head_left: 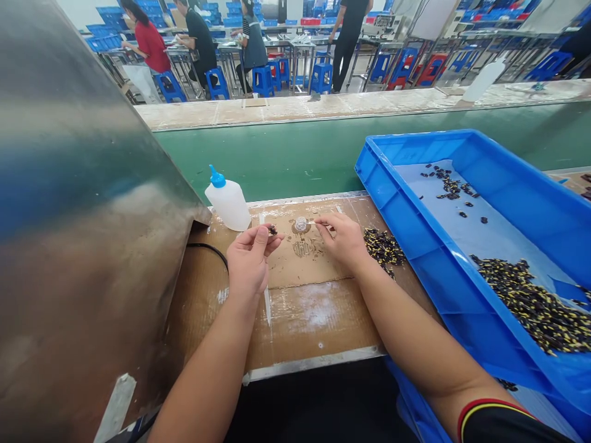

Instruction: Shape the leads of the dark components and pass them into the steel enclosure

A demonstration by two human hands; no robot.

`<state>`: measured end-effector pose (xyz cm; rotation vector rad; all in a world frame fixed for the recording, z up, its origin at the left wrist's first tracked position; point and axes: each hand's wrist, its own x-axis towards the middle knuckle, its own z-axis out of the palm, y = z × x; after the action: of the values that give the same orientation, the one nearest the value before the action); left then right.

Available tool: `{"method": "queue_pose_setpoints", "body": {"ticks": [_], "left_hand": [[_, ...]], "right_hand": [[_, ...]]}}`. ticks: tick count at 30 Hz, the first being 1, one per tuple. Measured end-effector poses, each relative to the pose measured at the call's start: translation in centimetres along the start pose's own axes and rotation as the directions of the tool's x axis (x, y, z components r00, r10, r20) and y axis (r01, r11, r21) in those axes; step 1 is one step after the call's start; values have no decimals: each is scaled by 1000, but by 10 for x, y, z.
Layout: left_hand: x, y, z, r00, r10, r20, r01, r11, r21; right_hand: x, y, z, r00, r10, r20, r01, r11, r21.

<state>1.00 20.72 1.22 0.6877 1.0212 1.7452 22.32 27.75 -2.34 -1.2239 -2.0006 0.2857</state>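
Observation:
My left hand [250, 255] is closed in a pinch on a small dark part [273, 230], held just above the cardboard-covered bench [305, 307]. My right hand [340, 237] pinches a thin stick [317, 223] whose tip reaches a small clear glue dish [301, 224] on the cardboard. A loose pile of small black-and-yellow parts [382, 246] lies just right of my right hand.
A white squeeze bottle with a blue cap [228, 200] stands behind my left hand. A large blue tray [484, 246] holding several more parts sits to the right. A steel panel [78, 215] walls off the left. A green conveyor [323, 147] runs behind; people sit at far benches.

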Motion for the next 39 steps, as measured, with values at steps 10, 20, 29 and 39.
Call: {"method": "queue_pose_setpoints", "body": {"ticks": [10, 20, 29, 39], "left_hand": [[-2, 1, 2, 1000, -17, 21, 17, 1000, -6], [-1, 0, 2, 1000, -21, 20, 21, 1000, 3], [-2, -1, 1, 999, -31, 25, 31, 999, -7], [-2, 0, 2, 999, -37, 13, 37, 999, 4]], "right_hand": [[0, -4, -1, 999, -35, -25, 35, 999, 12], [0, -5, 0, 1000, 15, -25, -15, 1000, -5], [0, -4, 0, 999, 19, -40, -19, 1000, -2], [-1, -4, 1, 999, 42, -31, -42, 999, -4]]}}
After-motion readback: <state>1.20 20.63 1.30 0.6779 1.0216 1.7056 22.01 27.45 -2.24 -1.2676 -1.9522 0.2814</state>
